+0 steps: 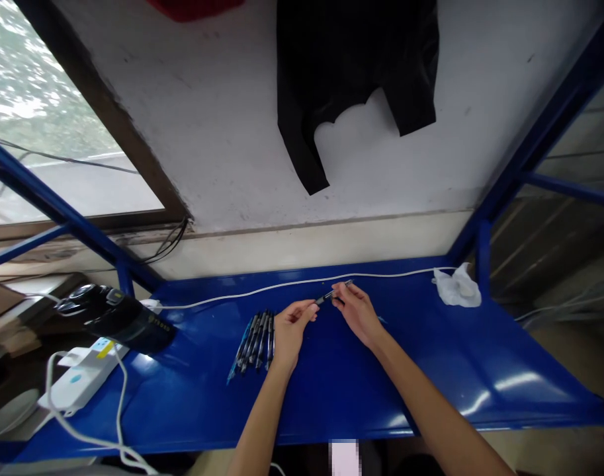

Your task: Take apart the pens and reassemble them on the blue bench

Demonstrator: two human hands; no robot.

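A dark pen (325, 299) is held between my two hands above the blue table (351, 377). My left hand (290, 328) pinches its lower left end. The fingers of my right hand (357, 311) are closed round its upper right end. Several pens (255, 340) lie side by side on the table just left of my left hand, partly hidden by it; the leftmost one is light blue. A small light-blue piece (382, 319) shows beside my right wrist, too small to make out.
A black bottle (137, 325) and a white power strip (81, 377) with cables sit at the left. One white cable (282, 284) runs along the back. Crumpled white tissue (457, 287) lies at the back right. Blue frame posts (483, 258) rise at both sides. Black clothing (356, 59) hangs above.
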